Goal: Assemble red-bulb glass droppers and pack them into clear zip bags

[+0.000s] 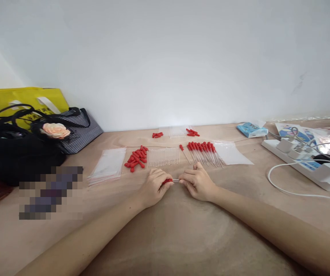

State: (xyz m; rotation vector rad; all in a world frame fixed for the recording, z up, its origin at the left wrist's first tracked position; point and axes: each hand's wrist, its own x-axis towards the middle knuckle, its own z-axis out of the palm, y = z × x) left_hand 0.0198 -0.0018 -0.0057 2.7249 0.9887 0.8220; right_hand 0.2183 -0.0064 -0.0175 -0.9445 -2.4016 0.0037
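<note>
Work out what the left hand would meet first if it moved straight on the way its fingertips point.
Probably the right hand, just along the clear tube between them; depth is hard to judge.

1 head-worn camera is looking forward and down from above the near side of the table (167,237), facing the pale wall (165,57) beyond. It is viewing the left hand (156,188) and right hand (198,183) at close range, near mid-frame.
</note>
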